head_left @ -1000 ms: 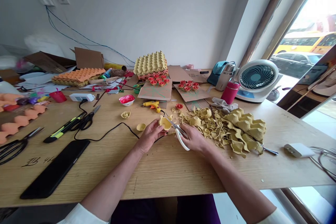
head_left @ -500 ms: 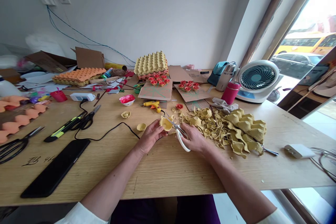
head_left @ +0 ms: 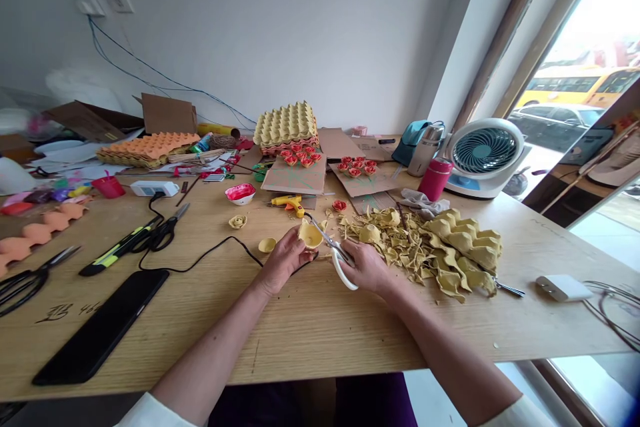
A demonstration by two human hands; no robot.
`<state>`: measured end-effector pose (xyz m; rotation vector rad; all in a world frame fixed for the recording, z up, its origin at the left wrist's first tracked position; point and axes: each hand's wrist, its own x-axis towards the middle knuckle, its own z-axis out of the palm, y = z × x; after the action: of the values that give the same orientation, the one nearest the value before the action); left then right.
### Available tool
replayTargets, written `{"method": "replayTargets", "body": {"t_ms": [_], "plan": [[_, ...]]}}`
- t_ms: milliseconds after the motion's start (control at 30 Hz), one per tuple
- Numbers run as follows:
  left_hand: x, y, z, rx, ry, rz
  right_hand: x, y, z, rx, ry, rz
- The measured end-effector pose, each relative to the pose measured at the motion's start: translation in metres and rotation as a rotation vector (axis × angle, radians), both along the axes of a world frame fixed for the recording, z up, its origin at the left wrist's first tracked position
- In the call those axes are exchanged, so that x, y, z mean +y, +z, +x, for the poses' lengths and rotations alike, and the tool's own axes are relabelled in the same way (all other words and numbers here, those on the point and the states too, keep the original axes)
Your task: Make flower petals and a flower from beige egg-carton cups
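Note:
My left hand (head_left: 284,260) pinches a yellow egg-carton cup (head_left: 311,235) with a ragged rim, its hollow facing up toward me. White-handled scissors (head_left: 342,269) are gripped in my right hand (head_left: 367,265); their blades point up and left beside the cup's right edge. Whether the blades touch the cup I cannot tell. Just left of the cup, a smaller trimmed cup (head_left: 267,245) lies on the table, and behind it sits a yellow carton rosette (head_left: 239,221). Torn yellow carton scraps (head_left: 410,247) are heaped right of my right hand.
Behind my hands lie a yellow glue gun (head_left: 290,203), a red carton flower (head_left: 339,205) and a dish of red paint (head_left: 240,193). Red flowers stand on cardboard (head_left: 294,177). A phone (head_left: 103,327), black scissors (head_left: 167,230) and a cutter (head_left: 120,247) occupy the left; a fan (head_left: 485,157) stands right.
The scissor blades have swung more upright and sit beside the cup's right edge, where before they crossed its rim. My left hand still holds the cup. The whole view has shifted slightly.

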<state>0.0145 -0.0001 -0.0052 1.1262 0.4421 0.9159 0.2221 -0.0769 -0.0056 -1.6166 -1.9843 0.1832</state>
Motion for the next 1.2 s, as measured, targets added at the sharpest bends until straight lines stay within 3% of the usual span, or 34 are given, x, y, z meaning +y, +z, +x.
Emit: {"method": "replayTargets", "body": {"t_ms": [167,567,1200], "plan": [[0.0015,-0.0025,0.0033,0.115,0.133,0.203,0.0027,-0.0045,-0.0018,-0.007,-0.005,-0.007],[0.0005,-0.0080,0.0053,0.193,0.159,0.402,0.0022,-0.0048,-0.0002,-0.032,0.031,-0.022],[0.0048,-0.0051,0.0030,0.127,0.104,0.164,0.0048,-0.0071,0.0000,0.098,0.003,-0.037]]}}
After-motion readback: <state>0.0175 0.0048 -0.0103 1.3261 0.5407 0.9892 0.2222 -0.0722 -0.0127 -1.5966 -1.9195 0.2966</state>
